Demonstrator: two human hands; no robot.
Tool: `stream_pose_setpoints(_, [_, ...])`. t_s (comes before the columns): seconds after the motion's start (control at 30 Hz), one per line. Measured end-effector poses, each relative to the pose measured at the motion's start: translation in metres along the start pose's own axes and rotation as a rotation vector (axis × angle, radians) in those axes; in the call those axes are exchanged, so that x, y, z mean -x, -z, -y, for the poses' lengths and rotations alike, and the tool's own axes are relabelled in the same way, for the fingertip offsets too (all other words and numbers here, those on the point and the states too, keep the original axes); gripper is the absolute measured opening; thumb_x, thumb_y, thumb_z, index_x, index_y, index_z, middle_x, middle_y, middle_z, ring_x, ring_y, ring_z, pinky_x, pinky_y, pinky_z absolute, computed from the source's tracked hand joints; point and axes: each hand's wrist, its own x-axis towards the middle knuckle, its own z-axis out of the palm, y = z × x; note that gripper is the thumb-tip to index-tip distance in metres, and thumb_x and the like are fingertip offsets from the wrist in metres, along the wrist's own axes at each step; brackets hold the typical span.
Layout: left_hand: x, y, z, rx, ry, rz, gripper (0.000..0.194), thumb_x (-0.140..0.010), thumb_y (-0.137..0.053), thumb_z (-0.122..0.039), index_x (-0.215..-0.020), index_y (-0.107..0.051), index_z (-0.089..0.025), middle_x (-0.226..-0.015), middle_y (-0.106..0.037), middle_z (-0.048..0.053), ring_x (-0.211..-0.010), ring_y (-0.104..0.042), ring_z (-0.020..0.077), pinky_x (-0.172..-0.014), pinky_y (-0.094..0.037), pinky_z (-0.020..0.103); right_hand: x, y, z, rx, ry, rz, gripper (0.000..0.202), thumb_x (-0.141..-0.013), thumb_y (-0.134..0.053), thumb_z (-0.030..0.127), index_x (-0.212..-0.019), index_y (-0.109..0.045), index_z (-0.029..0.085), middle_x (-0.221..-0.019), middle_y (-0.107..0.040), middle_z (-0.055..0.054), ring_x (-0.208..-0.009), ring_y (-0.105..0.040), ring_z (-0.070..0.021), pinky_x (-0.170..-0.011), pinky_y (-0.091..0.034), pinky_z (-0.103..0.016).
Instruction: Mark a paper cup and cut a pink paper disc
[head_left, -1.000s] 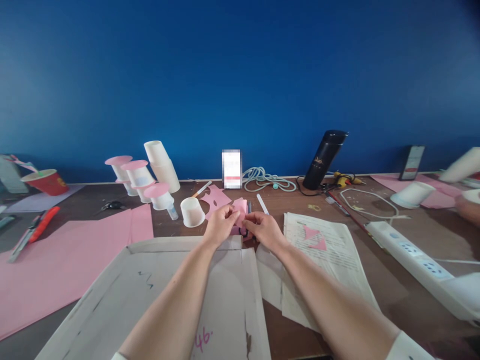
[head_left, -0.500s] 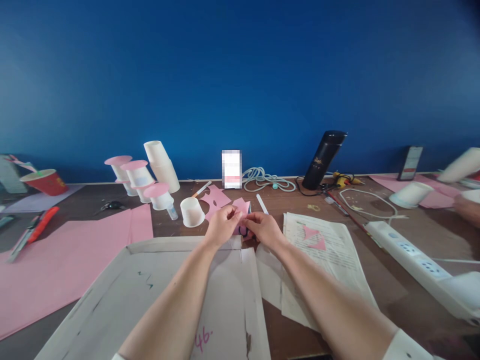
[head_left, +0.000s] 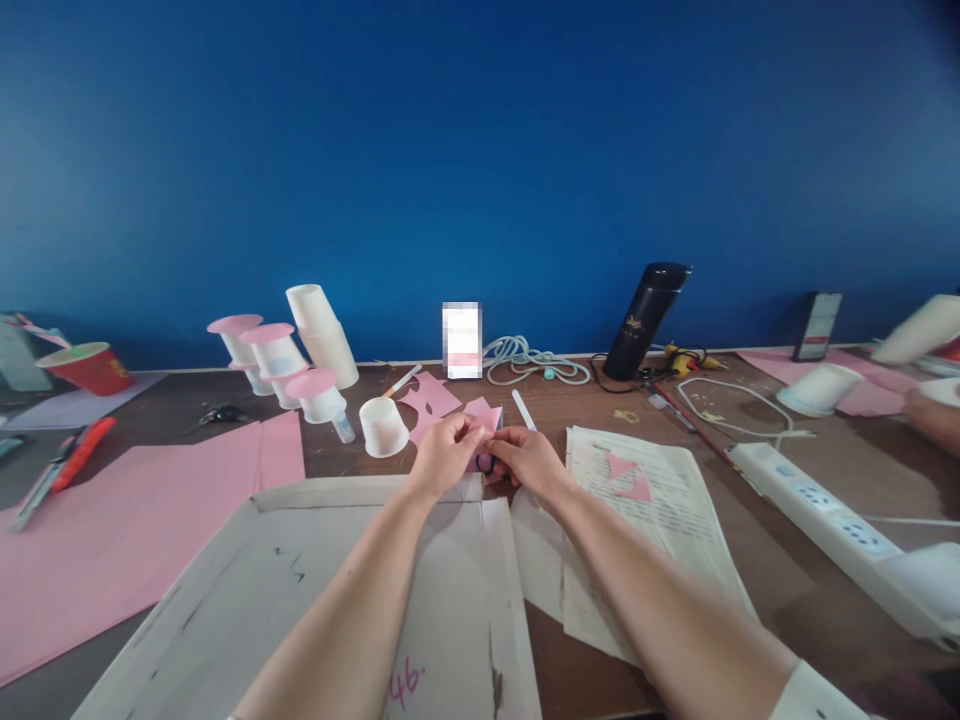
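Observation:
Pinched between the fingertips of both my hands is a piece of pink paper, held just past the upper edge of a white cardboard tray. My left hand is closed on its left side, and my right hand is closed on its right side. A dark loop, perhaps a scissors handle, shows under my right fingers; the rest of it is hidden. Cut pink scraps lie just beyond my left hand. A white paper cup stands to the left of it.
Paper cups with pink discs and a cup stack stand at the left. Pink sheets and a box cutter lie nearer. At right are printed paper, a black flask, a power strip and another person's hand.
Both hands keep their pinch on the pink paper with almost no movement. The whole view has shifted very slightly.

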Motion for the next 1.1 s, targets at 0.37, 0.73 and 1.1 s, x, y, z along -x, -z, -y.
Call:
stream_pose_setpoints(0.37, [-0.0026, -0.0042, 0.0078, 0.036, 0.012, 0.036, 0.022, -0.08, -0.054, -0.038, -0.073, -0.063, -0.019, -0.071, -0.065, 0.0, -0.071, -0.057, 0.0173, -0.068, -0.041, 0.028, 0.0012, 0.0006, 0.0046, 0.004, 0.005, 0.026, 0.014, -0.073, -0.056, 0.024, -0.076, -0.067, 0.016, -0.065, -0.069, -0.001, -0.048, -0.057, -0.0092, -0.035, -0.034, -0.016])
stream_pose_setpoints(0.73, [-0.0025, -0.0044, 0.0069, -0.011, 0.025, 0.033, 0.022, -0.079, -0.054, -0.037, -0.069, -0.061, -0.019, -0.067, -0.062, 0.0, -0.068, -0.056, 0.017, -0.064, -0.04, 0.028, 0.0012, 0.0008, 0.0048, 0.001, -0.005, 0.025, 0.013, -0.073, -0.056, 0.025, -0.073, -0.067, 0.017, -0.066, -0.069, -0.001, -0.048, -0.058, -0.0099, -0.036, -0.035, -0.016])
stream_pose_setpoints(1.1, [-0.0024, -0.0042, 0.0066, -0.033, 0.029, 0.043, 0.02, -0.08, -0.052, -0.035, -0.07, -0.06, -0.019, -0.072, -0.063, 0.0, -0.071, -0.054, 0.0172, -0.067, -0.039, 0.029, 0.0, 0.0011, 0.0028, -0.011, -0.013, 0.026, 0.015, -0.076, -0.056, 0.028, -0.074, -0.065, 0.017, -0.062, -0.066, -0.001, -0.045, -0.057, -0.0095, -0.034, -0.033, -0.016])
